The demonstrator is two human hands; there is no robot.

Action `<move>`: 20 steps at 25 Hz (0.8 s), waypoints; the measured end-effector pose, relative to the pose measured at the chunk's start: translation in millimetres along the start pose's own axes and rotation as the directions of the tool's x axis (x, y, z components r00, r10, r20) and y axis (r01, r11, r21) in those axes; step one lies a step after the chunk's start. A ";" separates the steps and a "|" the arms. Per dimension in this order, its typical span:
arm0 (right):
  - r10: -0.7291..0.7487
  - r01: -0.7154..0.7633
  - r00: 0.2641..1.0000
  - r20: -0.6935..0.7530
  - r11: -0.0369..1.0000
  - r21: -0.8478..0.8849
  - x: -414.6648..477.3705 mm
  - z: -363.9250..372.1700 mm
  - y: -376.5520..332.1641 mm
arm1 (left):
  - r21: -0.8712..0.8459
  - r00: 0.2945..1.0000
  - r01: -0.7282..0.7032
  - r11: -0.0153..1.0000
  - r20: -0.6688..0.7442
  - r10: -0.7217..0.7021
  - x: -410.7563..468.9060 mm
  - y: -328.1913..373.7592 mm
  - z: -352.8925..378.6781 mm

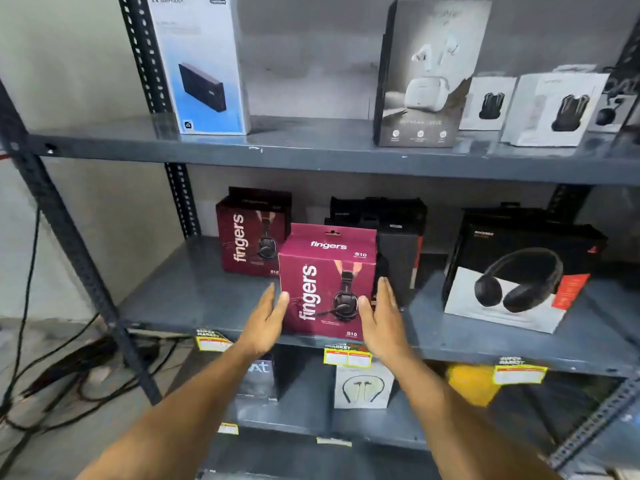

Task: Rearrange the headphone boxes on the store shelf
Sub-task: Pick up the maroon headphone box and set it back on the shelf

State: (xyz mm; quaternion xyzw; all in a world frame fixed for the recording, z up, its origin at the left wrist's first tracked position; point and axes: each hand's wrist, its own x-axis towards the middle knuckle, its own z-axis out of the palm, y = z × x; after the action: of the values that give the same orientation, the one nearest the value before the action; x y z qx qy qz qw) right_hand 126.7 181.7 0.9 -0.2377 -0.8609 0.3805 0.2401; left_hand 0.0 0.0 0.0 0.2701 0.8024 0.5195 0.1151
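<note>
A maroon "fingers" headphone box (327, 271) stands upright at the front edge of the middle shelf (194, 292). My left hand (268, 318) is flat beside its left side, fingers straight, thumb tip at the box's edge. On the other side my right hand (379, 315) mirrors it, thumb over the front face, fingers along the right side. Neither hand is closed around the box. A second maroon "fingers" box (251, 233) stands further back to the left. Behind are dark boxes (398, 230), and a black-and-white headphone box (519, 271) leans at the right.
The top shelf (311, 150) holds a blue-white power bank box (204, 67) and several earbud boxes (426, 77). The lower shelf has a neckband earphone box (363, 388) and a yellow item (471, 382). Price tags (346, 356) hang on the shelf edge. Cables (69, 368) lie on the floor at left.
</note>
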 end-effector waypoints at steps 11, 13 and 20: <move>0.177 -0.108 0.975 -0.137 0.907 0.407 -33.6 1.0 -5.3 | -0.480 0.996 -0.081 0.874 -0.017 0.082 -22.6 2.5 11.0; 0.167 -0.072 0.971 -0.173 0.889 0.453 -41.2 -19.8 -15.0 | -0.577 0.993 -0.113 0.809 -0.045 0.107 -39.6 18.9 2.1; 0.134 -0.042 0.987 -0.093 0.761 0.647 -64.5 -51.9 -31.9 | -0.697 0.994 -0.106 0.709 -0.083 0.067 -91.1 49.0 -8.8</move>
State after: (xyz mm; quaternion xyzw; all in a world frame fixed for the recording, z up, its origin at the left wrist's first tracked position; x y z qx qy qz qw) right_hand 200.1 152.5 41.4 -0.2064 -0.6483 0.6461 0.3459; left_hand 86.7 -41.8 39.0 0.2302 0.5352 0.7961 0.1637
